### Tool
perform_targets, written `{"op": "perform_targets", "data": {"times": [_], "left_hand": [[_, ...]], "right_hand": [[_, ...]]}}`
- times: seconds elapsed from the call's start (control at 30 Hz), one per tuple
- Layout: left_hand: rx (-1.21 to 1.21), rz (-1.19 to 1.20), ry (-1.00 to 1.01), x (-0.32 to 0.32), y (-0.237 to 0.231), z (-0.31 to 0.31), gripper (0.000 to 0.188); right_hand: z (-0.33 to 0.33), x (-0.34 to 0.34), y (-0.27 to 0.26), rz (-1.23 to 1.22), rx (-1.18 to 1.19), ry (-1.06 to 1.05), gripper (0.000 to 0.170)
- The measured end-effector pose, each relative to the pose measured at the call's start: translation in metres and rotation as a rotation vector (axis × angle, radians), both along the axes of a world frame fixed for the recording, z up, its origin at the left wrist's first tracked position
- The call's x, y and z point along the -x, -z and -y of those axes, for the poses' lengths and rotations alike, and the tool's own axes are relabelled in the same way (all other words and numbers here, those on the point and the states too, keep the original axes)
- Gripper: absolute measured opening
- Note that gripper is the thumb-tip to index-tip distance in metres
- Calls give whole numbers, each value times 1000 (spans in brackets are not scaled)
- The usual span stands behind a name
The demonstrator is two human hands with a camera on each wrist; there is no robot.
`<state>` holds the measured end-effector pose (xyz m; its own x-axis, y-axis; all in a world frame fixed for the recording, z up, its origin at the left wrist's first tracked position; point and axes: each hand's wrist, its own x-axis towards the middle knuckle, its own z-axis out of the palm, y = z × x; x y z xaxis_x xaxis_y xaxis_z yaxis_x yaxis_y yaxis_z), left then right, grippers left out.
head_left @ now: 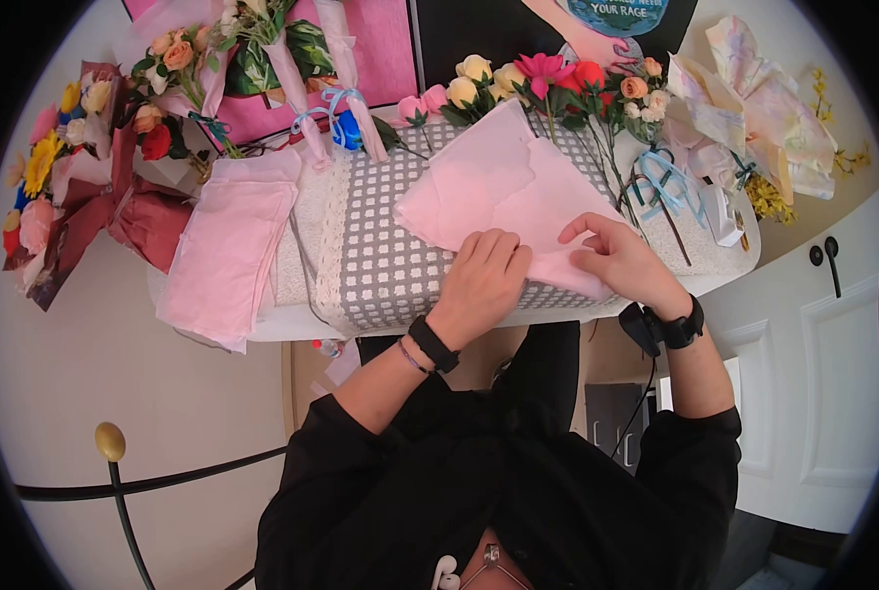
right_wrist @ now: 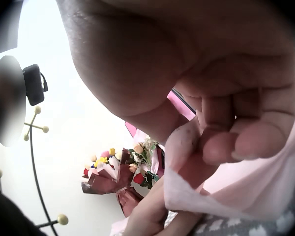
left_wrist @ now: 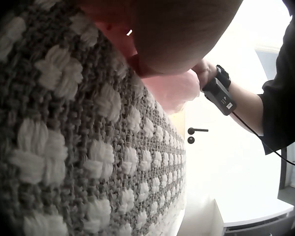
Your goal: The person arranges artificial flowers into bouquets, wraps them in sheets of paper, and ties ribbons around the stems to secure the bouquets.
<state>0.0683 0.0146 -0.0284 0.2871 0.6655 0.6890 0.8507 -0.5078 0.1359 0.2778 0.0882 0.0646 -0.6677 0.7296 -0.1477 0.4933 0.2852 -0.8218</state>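
A sheet of pink tissue paper (head_left: 488, 182), folded in uneven layers, lies on the grey-and-white table runner (head_left: 365, 256) in the head view. Near its lower edge, my left hand (head_left: 481, 280) rests on the paper with fingers together and pointing forward. My right hand (head_left: 631, 264) is at the paper's right lower corner, its fingers bent. From the right wrist, a raised edge of the tissue paper (right_wrist: 179, 147) shows between the thumb and curled fingers (right_wrist: 219, 147), which pinch it. The left wrist view shows the left palm (left_wrist: 182, 34) low over the runner.
A stack of pink tissue paper (head_left: 228, 246) lies to the left. Beyond it stands a bouquet in dark red wrapping (head_left: 115, 197). Loose artificial flowers (head_left: 543, 74) line the table's back. At the right are pale blue ribbon (head_left: 670, 187), a white box (head_left: 725, 216) and patterned wrapping paper (head_left: 754, 108).
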Motion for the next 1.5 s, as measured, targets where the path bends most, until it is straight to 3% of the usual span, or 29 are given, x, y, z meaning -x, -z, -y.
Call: {"op": "perform_targets", "data": {"times": [0.17, 0.4, 0.47, 0.67, 0.73, 0.77, 0.83, 1.0, 1.07, 1.1, 1.17, 1.3, 1.37, 1.5], "left_hand": [[-15, 25, -24, -3, 2, -3, 30], [25, 42, -42, -7, -5, -3, 27], [38, 31, -53, -7, -3, -4, 28], [-59, -15, -15, -8, 0, -10, 30], [-111, -52, -38, -10, -3, -9, 10], [-111, -52, -38, -10, -3, -8, 10], [-35, -24, -18, -11, -3, -6, 18], [10, -59, -26, -10, 1, -9, 17], [28, -59, -30, -12, 1, -10, 19], [51, -35, -32, -13, 1, -11, 19], [76, -11, -35, -13, 0, -11, 19], [171, 102, 58, -15, -6, -17, 17], [192, 145, 85, -16, -8, -17, 17], [126, 81, 64, -14, -16, -15, 23]], "right_hand": [[11, 5, -14, -130, 299, 196, 22], [-5, -8, 1, -220, 418, 136, 23], [-7, -10, 3, -153, 297, -26, 24], [19, 2, -3, 29, 80, -82, 28], [20, 5, 0, 20, -29, -83, 28], [20, 5, 2, 11, -139, -83, 28], [15, 5, 5, 9, -121, -45, 27], [15, 8, -2, 70, -6, 15, 24], [20, 10, 1, 279, -456, -49, 30], [28, 14, -2, 279, -458, -51, 30], [49, 23, -9, 197, -1211, -128, 25], [59, 28, 6, 356, -1349, -151, 30], [55, 30, 15, 508, -1264, -129, 31], [47, 31, 20, 518, -1167, -75, 26]]}}
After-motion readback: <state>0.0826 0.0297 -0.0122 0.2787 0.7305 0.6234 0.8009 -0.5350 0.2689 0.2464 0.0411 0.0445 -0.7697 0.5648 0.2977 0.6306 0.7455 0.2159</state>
